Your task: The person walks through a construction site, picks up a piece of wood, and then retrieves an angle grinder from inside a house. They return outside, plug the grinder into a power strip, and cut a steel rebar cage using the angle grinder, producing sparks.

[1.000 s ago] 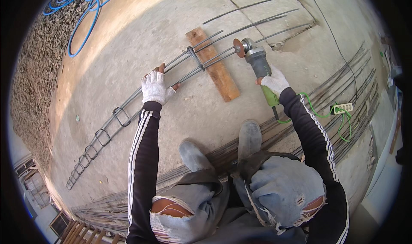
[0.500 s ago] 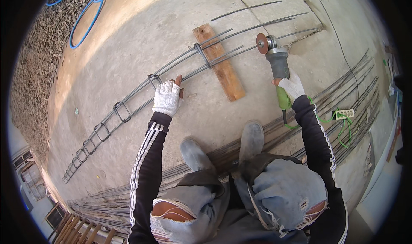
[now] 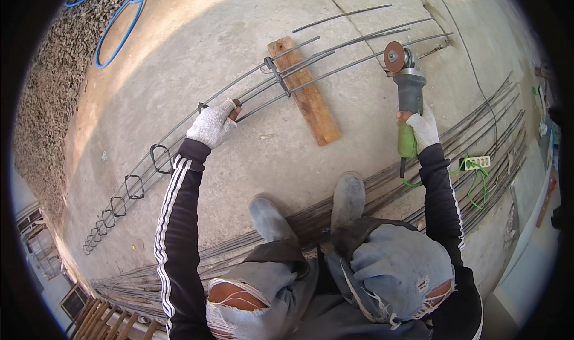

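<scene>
A long rebar cage (image 3: 180, 126) with square stirrups runs slantwise from the lower left toward the upper right. My left hand (image 3: 213, 125), in a white fingerless glove, is closed around bars of the cage between two stirrups. The cage's right part lies across a wooden plank (image 3: 308, 104), with loose bar ends reaching beyond it. In my right hand (image 3: 420, 126), also gloved, is a green and grey angle grinder (image 3: 411, 89), held upright by its body. Its reddish-brown disc (image 3: 394, 57) is near the long bar ends. Whether the disc touches one, I cannot tell.
A separate short rebar (image 3: 342, 18) lies at the top. Many long rods (image 3: 382, 183) stretch along the floor past my boots. A white power strip (image 3: 476, 162) with a green cord sits on the right. A blue hose (image 3: 122, 32) coils by gravel (image 3: 48, 101) at far left.
My left hand has moved left and slightly down on the cage, which has rolled so its bars lie spread differently. The grinder has shifted right, away from the plank.
</scene>
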